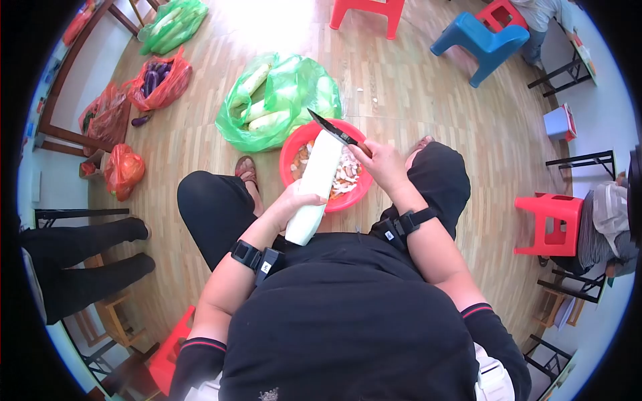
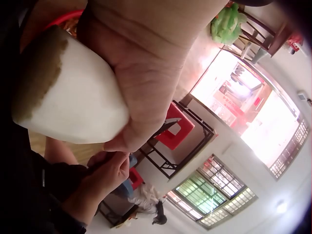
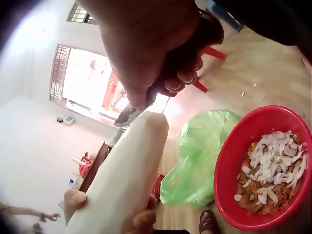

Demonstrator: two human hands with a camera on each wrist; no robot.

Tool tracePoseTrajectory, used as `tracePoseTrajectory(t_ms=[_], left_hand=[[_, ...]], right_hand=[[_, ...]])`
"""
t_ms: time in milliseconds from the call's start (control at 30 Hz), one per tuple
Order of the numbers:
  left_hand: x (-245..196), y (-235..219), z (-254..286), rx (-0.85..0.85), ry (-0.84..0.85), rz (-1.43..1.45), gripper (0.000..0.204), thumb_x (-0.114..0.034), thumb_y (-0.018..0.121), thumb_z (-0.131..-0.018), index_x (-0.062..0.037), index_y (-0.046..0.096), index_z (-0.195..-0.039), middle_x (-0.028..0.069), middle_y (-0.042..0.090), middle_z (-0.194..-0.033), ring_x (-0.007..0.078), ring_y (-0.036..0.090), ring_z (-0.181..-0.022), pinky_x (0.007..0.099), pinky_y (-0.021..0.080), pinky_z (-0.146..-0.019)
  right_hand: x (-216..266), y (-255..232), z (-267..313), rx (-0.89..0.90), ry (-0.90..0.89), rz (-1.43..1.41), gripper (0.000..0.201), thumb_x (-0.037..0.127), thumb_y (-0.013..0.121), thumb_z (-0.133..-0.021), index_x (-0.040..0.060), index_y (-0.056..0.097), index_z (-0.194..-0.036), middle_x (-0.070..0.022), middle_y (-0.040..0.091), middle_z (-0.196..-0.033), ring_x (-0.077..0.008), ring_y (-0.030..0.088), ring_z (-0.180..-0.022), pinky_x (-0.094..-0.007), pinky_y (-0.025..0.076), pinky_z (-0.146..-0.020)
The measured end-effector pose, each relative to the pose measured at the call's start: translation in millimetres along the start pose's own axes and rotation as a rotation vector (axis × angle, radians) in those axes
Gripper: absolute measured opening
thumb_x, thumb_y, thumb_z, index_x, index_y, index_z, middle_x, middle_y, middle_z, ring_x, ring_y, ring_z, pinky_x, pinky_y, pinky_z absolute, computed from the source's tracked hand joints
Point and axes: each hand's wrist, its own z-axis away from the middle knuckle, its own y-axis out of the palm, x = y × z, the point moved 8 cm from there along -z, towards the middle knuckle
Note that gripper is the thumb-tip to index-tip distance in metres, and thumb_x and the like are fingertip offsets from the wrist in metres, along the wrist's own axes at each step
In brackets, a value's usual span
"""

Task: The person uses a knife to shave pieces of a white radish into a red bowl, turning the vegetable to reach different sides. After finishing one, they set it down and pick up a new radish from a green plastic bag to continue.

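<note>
A long white peeled vegetable [image 1: 314, 190] slants over the red basin [image 1: 287, 157], and my left hand [image 1: 293, 202] grips its lower part. In the left wrist view its near end [image 2: 73, 92] shows a brownish cut face. My right hand [image 1: 382, 164] holds a knife [image 1: 331, 128] by its handle, the dark blade beside the vegetable's upper end. The right wrist view shows my right hand [image 3: 151, 53] above the tip of the vegetable [image 3: 131, 165]. White and orange-brown pieces [image 3: 273, 165] lie in the basin.
A green bag [image 1: 267, 107] of pale vegetables stands just beyond the basin. Red bags [image 1: 157, 83] lie to the left, one with eggplants. Red and blue stools [image 1: 478, 43] stand farther off. People are at both sides, and my knees flank the basin.
</note>
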Motion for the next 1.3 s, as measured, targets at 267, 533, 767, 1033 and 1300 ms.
tracePoseTrajectory(t_ms=[267,533,767,1033,1300], left_hand=[[-6.1,4.6,3.2,0.024,0.101,-0.007,0.058,-0.012,0.076,-0.068,0.0007,0.053,-0.120,0.0089,0.063,-0.100,0.0188,0.063,-0.087,0.0331,0.053,-0.075],[4.9,-6.4,-6.9,-0.022,0.127,-0.071,0.060,-0.022,0.070,-0.065,0.0013,0.053,-0.118,0.0110,0.061,-0.098,0.0177,0.061,-0.082,0.0299,0.050,-0.070],[17.9,-9.9,-15.3,-0.013,0.097,-0.091,0.059,-0.025,0.071,-0.066,0.0021,0.055,-0.115,0.0104,0.061,-0.093,0.0162,0.060,-0.078,0.0292,0.048,-0.067],[14.7,-11.1,-12.3,-0.029,0.121,-0.148,0.060,-0.027,0.072,-0.066,0.0023,0.054,-0.115,0.0099,0.061,-0.093,0.0162,0.059,-0.080,0.0286,0.048,-0.069],[16.1,-9.2,-14.3,0.022,0.016,-0.182,0.071,-0.029,0.072,-0.067,-0.0004,0.046,-0.127,0.0107,0.056,-0.111,0.0178,0.055,-0.099,0.0308,0.046,-0.083]], right_hand=[[-28.6,10.2,-3.6,0.008,0.064,-0.007,0.039,0.042,0.056,-0.089,0.0042,0.066,-0.089,-0.0207,0.062,-0.072,-0.0356,0.062,-0.068,-0.0443,0.045,-0.060],[-33.1,25.6,0.4,0.036,0.041,-0.264,0.037,0.030,0.058,-0.094,0.0011,0.055,-0.071,-0.0021,0.045,-0.052,-0.0093,0.044,-0.044,-0.0283,0.033,-0.040],[13.5,27.9,8.5,0.186,-0.073,-0.188,0.040,0.027,0.064,-0.089,0.0000,0.047,-0.065,-0.0019,0.036,-0.052,-0.0091,0.036,-0.050,-0.0304,0.031,-0.046],[-17.4,3.5,1.4,-0.008,0.067,0.165,0.044,0.038,0.057,-0.090,-0.0029,0.057,-0.075,-0.0171,0.050,-0.059,-0.0280,0.053,-0.055,-0.0393,0.039,-0.054],[-39.2,20.1,-1.2,0.034,0.100,-0.125,0.042,0.034,0.061,-0.090,-0.0015,0.054,-0.069,-0.0092,0.044,-0.051,-0.0166,0.043,-0.045,-0.0341,0.035,-0.046]])
